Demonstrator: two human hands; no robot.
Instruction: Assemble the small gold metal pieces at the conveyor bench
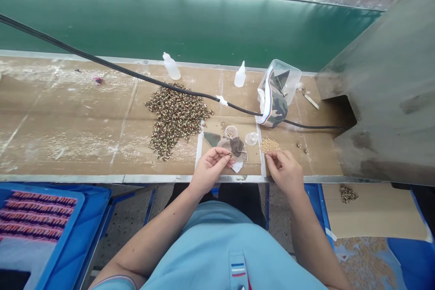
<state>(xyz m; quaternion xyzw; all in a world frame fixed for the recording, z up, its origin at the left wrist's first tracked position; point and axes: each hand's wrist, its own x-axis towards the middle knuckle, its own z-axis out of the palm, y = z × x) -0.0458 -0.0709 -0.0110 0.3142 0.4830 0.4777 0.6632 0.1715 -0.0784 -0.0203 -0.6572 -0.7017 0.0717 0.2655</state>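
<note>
now at the bench: a long cardboard-covered worktop runs across my view, with a green panel behind its back edge and a grey metal hood over its right end. below the near edge, a blue crate of pink-striped webbing sits at left and a blue bin holding cardboard and loose beads sits at right. a black cable crosses the worktop toward the hood, running along the far side of a heap of leopard-print pieces left of centre. toward the back edge, right of the heap, stand a clear plastic tub with camouflage fabric and a striped band, and two white squeeze bottles. my left hand and right hand work at the near edge. my left thumb and fingers are closed on a small metal piece, just above camouflage fabric scraps lying beside two small clear cups. my right fingertips are pinched together at the edge of a pile of gold beads; whether they hold a bead is too small to tell.
</note>
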